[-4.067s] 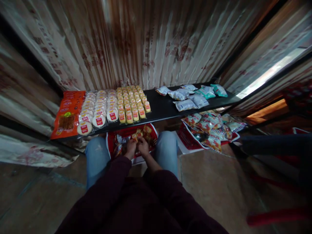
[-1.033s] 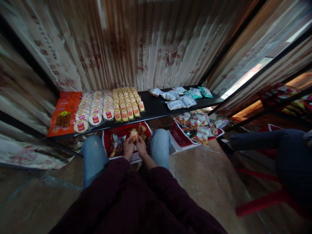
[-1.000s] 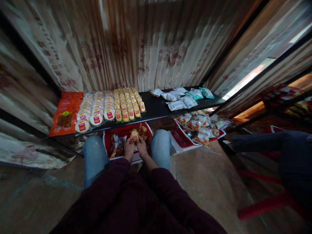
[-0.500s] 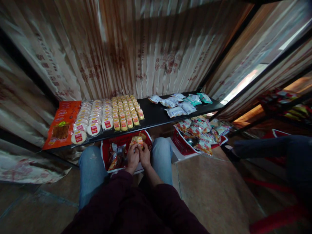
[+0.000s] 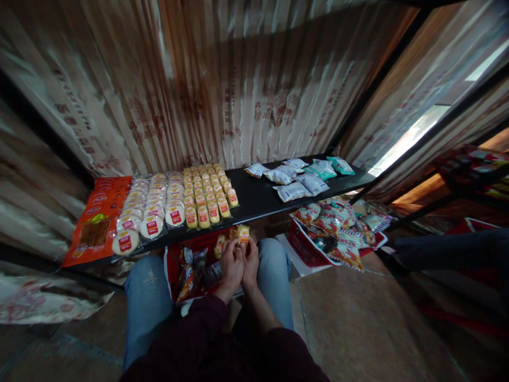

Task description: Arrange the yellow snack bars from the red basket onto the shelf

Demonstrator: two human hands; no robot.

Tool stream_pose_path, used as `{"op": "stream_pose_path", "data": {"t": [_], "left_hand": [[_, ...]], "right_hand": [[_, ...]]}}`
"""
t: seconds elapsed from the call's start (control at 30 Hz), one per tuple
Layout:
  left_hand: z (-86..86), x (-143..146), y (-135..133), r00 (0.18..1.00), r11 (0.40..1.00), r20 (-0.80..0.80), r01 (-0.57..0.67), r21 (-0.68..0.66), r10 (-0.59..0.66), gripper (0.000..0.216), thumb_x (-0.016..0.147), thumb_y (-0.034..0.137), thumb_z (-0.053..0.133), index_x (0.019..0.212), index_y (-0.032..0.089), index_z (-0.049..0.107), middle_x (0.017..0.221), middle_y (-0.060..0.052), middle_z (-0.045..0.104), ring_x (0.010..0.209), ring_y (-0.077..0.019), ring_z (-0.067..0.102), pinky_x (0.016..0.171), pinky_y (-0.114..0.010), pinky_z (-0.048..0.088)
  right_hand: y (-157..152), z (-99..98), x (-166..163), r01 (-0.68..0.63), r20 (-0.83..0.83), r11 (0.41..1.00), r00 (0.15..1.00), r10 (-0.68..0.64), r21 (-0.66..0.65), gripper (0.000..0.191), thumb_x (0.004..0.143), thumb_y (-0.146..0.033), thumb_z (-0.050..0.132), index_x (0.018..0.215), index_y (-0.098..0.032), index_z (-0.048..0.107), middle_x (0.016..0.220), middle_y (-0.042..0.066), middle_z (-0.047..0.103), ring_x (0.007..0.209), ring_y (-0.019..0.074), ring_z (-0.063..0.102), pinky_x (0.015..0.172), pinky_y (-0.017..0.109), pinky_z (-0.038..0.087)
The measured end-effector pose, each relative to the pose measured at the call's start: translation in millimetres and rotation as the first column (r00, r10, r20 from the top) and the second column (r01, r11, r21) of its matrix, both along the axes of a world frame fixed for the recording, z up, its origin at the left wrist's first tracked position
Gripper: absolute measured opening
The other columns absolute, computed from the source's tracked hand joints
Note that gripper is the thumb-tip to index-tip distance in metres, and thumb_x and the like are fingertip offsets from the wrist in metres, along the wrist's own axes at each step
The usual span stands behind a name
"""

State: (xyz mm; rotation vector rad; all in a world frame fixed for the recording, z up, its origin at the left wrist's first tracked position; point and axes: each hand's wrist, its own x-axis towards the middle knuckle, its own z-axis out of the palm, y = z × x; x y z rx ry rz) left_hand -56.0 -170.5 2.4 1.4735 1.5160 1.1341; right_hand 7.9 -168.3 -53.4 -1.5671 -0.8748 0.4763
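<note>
A small yellow wrapped cake (image 5: 243, 234) with a red and white label is held up above the red basket (image 5: 168, 276) between my knees. My left hand (image 5: 231, 265) is closed, its fingers pinching the pack from the left. From the other side, my right hand (image 5: 250, 265) grips the same pack, and the two hands touch. More yellow packs (image 5: 219, 246) lie in the basket just left of the hands, with several clear and orange snack packets (image 5: 186, 276). On the shelf ahead, matching yellow cakes (image 5: 203, 215) stand in tight rows.
The black shelf (image 5: 254, 204) also carries round white wrapped cakes (image 5: 151, 227), an orange bag (image 5: 93, 223) and silver and green packets (image 5: 292, 191). Right of my knee, another red basket (image 5: 302, 246) overflows with snack bags. A person's dark trouser leg (image 5: 449, 249) is at far right.
Both hands have shifted right with the yellow cake, which now stands more upright above my fingers. The view has tilted slightly, so the shelf and baskets appear lower.
</note>
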Motion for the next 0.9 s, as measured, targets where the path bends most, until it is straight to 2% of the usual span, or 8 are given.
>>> {"op": "stream_pose_path", "data": {"t": [0.27,0.47,0.63,0.9], "left_hand": [[13.1,13.5,20.0,0.999,0.998,0.034,0.02,0.061,-0.022,0.035,0.084,0.013,0.043,0.11,0.015,0.066,0.118,-0.013,0.066,0.111,-0.0206,0.062,0.104,-0.038,0.046],[23.5,23.4,41.7,1.0,0.997,-0.017,0.001,0.08,0.0,0.036,0.086,0.016,0.041,0.112,0.014,0.066,0.12,-0.013,0.066,0.116,-0.0217,0.059,0.107,-0.038,0.044],[35.9,29.1,61.9,0.999,0.998,-0.028,-0.025,0.062,0.027,0.035,0.087,0.018,0.042,0.112,0.013,0.067,0.121,-0.014,0.064,0.114,-0.0206,0.059,0.107,-0.033,0.043],[49.3,34.6,85.3,1.0,1.0,-0.01,-0.004,-0.022,0.004,0.039,0.092,0.027,0.044,0.125,0.015,0.062,0.133,-0.013,0.062,0.126,-0.0213,0.055,0.112,-0.034,0.037]], "right_hand": [[23.8,19.1,13.9,-0.008,0.077,1.0,0.997,0.006,0.026,0.045,0.087,-0.052,0.046,0.11,-0.017,0.063,0.11,0.013,0.064,0.105,0.0255,0.058,0.096,0.043,0.046],[52.3,30.1,25.8,-0.022,0.123,0.997,0.992,0.012,0.075,0.042,0.088,-0.05,0.046,0.108,-0.017,0.064,0.109,0.013,0.063,0.104,0.0254,0.058,0.095,0.044,0.047],[73.1,38.9,33.3,-0.058,0.154,0.996,0.987,0.046,0.074,0.041,0.088,-0.047,0.047,0.109,-0.017,0.064,0.11,0.013,0.064,0.103,0.0242,0.058,0.095,0.042,0.047],[105.2,43.2,42.0,-0.103,0.203,0.993,0.975,0.089,0.061,0.039,0.086,-0.039,0.049,0.114,-0.016,0.064,0.114,0.013,0.065,0.107,0.0233,0.058,0.098,0.04,0.046]]}}
